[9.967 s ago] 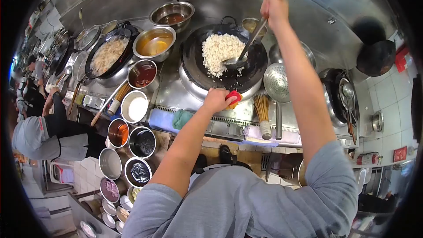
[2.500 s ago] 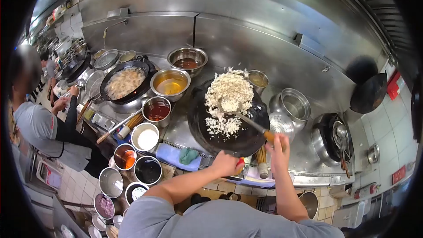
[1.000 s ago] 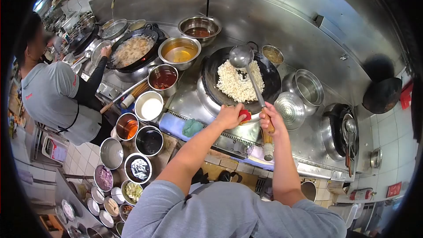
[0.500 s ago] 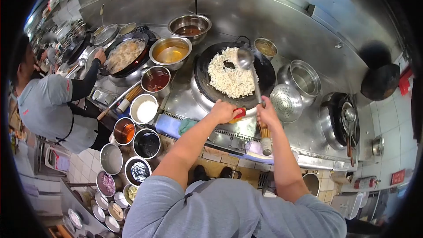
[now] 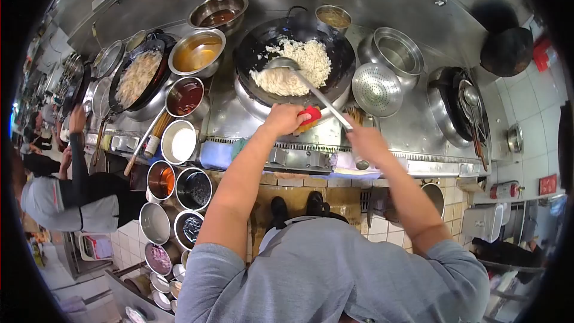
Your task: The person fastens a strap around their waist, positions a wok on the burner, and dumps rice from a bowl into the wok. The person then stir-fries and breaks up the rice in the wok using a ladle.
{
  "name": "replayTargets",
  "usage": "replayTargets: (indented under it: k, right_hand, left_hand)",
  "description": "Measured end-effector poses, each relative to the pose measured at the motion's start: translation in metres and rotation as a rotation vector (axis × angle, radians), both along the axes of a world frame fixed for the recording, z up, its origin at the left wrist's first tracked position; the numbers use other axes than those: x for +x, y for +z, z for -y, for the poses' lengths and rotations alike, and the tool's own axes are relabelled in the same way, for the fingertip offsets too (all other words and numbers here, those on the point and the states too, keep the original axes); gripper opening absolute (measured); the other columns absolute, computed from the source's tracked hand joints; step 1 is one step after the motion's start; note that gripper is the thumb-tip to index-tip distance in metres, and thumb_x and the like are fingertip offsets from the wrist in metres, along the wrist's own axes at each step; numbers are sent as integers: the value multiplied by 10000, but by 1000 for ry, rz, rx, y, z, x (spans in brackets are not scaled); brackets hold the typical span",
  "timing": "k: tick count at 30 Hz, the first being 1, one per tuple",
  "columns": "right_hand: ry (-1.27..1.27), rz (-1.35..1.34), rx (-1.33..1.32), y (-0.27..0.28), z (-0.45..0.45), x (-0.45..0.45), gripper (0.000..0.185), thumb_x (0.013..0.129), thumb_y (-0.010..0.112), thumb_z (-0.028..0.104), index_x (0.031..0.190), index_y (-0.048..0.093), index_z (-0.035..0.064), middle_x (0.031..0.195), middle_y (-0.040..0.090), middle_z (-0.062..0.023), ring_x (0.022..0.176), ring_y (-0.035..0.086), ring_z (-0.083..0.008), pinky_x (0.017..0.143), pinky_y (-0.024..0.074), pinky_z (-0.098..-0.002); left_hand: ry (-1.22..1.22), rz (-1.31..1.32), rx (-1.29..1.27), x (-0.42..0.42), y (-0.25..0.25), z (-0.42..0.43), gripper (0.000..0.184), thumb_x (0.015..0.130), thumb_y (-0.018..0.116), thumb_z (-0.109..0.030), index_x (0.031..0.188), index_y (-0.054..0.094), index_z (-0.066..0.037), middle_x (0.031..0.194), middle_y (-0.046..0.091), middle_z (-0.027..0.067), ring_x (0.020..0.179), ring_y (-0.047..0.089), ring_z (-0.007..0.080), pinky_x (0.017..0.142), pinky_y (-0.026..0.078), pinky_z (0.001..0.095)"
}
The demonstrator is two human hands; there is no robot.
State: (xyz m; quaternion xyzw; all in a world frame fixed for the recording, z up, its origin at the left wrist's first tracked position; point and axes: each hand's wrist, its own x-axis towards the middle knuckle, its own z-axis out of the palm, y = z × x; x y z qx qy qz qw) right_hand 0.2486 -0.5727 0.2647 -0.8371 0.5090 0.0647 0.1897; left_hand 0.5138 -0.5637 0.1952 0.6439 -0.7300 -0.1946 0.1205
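A large black wok (image 5: 250,45) sits on the stove in front of me, with loose white rice (image 5: 320,63) in it. My left hand (image 5: 284,119) is closed at the wok's near rim, against a red and yellow piece (image 5: 310,116) that looks like a grip or folded cloth. In my right hand (image 5: 366,143) is the handle of a long metal ladle (image 5: 314,88). Its bowl lies in the left part of the rice. Just right of the wok rests a round perforated strainer (image 5: 378,90).
Left of the wok stand bowls of amber liquid (image 5: 197,54) and red sauce (image 5: 184,97), and several seasoning pots. Metal pots (image 5: 397,51) are at right. A co-worker (image 5: 72,197) stands at left near another wok (image 5: 139,78). A bamboo brush (image 5: 156,134) lies between.
The ladle has swept from the far right of the wok down to the left, pushing through the rice. The rice has spread and lost its central gap. My view has shifted right.
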Motion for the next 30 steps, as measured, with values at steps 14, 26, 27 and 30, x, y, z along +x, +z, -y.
replayTargets:
  k: [14, 26, 27, 30]
  right_hand:
    - [-41, 349, 45, 31, -42, -33, 589, 899, 534, 150, 1456, 358, 219, 960, 658, -209, 853, 632, -397, 747, 489, -471]
    - [243, -63, -55, 208, -74, -78, 587, 763, 616, 105, 1337, 543, 203, 782, 645, -152, 716, 633, -338, 648, 486, -411]
    - [252, 20, -73, 169, -54, -62, 573, 776, 600, 101, 1335, 545, 214, 792, 646, -146, 714, 630, -326, 652, 482, -414]
    - [66, 138, -171, 85, -30, -15, 491, 845, 537, 139, 1331, 537, 205, 852, 663, -189, 774, 633, -393, 691, 493, -474]
  left_hand:
    - [-11, 22, -208, -5, -13, 9, 361, 933, 484, -456, 966, 665, -145, 898, 691, 101, 876, 643, 300, 834, 391, 480]
    - [-65, -77, -521, -55, 83, -44, 357, 900, 555, -417, 772, 663, -101, 627, 648, 110, 614, 643, 304, 671, 433, 432]
    - [-41, -28, -416, -51, 61, -36, 347, 907, 547, -410, 787, 664, -107, 634, 649, 115, 628, 643, 311, 680, 425, 447]
    - [100, -15, -406, -62, -16, -48, 327, 905, 552, -396, 800, 655, -104, 678, 657, 136, 681, 651, 323, 720, 419, 478]
